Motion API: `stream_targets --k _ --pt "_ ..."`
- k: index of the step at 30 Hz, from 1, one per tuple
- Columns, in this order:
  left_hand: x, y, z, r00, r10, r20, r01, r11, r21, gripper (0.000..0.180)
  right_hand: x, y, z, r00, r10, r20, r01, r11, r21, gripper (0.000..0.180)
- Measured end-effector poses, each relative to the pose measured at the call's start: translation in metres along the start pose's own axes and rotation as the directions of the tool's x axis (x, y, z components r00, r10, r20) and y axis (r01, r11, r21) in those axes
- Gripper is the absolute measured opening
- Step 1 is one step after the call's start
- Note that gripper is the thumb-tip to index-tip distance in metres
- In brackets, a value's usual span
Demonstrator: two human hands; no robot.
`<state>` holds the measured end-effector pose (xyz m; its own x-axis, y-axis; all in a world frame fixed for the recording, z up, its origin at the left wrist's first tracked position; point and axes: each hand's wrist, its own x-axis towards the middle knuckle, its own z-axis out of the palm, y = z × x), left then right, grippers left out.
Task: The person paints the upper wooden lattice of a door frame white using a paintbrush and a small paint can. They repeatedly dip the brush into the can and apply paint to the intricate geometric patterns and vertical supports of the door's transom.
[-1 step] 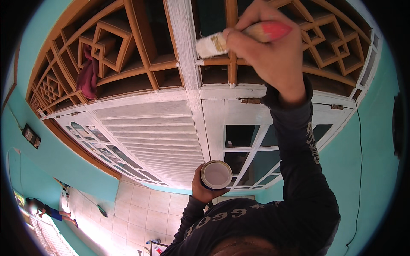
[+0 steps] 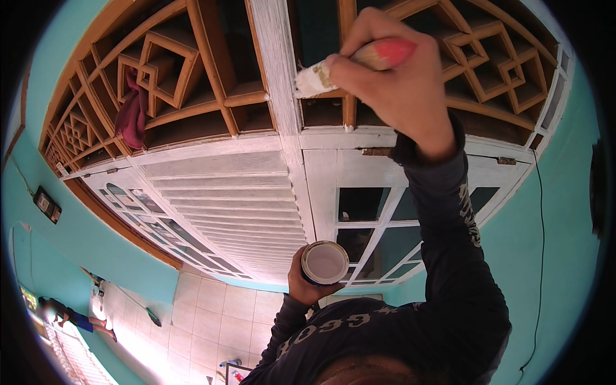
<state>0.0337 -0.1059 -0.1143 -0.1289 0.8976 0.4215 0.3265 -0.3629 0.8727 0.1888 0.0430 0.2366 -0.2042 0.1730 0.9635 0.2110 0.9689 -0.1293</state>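
Note:
High up, my right hand (image 2: pixel 401 83) is closed round a paintbrush (image 2: pixel 385 52) with a red-tipped wooden handle. Its white-coated bristles touch the right edge of a white-painted upright post (image 2: pixel 276 61). Low in the middle, my left hand (image 2: pixel 301 282) grips an open paint can (image 2: pixel 325 262) holding white paint. Brown wooden latticework (image 2: pixel 170 70) fills the openings on both sides of the post. Beneath it are white louvred boards (image 2: pixel 224 192) and a white-framed glazed panel (image 2: pixel 366 218).
A maroon cloth (image 2: pixel 133 112) hangs from the left lattice. Rusty hinges (image 2: pixel 378 152) sit above the glazed panel. A black cable (image 2: pixel 541 256) runs down the turquoise wall at right. At far lower left another person (image 2: pixel 70 316) is over the tiled floor (image 2: pixel 205 308).
My right hand has moved slightly left and down with the paintbrush, its bristles now lower along the post's edge. My left hand and the paint can have stayed put.

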Motion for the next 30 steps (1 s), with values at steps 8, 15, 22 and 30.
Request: stream_targets --k 8,15,22,30 --pt "-0.002 -0.003 0.001 1.0 -0.002 -0.011 0.002 1.0 0.017 0.114 0.002 0.007 0.014 0.969 0.001 -0.246 0.042 0.985 0.167 0.016" --pt "-0.001 0.002 0.0 1.0 0.013 0.003 -0.013 1.0 0.017 0.115 0.011 0.021 0.032 0.986 0.024 -0.166 0.005 0.985 0.171 0.014" --pt "-0.004 -0.001 0.001 1.0 0.019 -0.014 -0.018 1.0 0.02 0.116 0.023 -0.004 0.0 0.99 0.018 -0.141 0.015 0.973 0.23 0.017" --pt "-0.004 -0.003 0.0 1.0 0.009 -0.016 -0.009 1.0 -0.017 0.116 0.052 0.006 0.022 0.985 -0.067 -0.161 0.104 0.966 0.235 0.015"
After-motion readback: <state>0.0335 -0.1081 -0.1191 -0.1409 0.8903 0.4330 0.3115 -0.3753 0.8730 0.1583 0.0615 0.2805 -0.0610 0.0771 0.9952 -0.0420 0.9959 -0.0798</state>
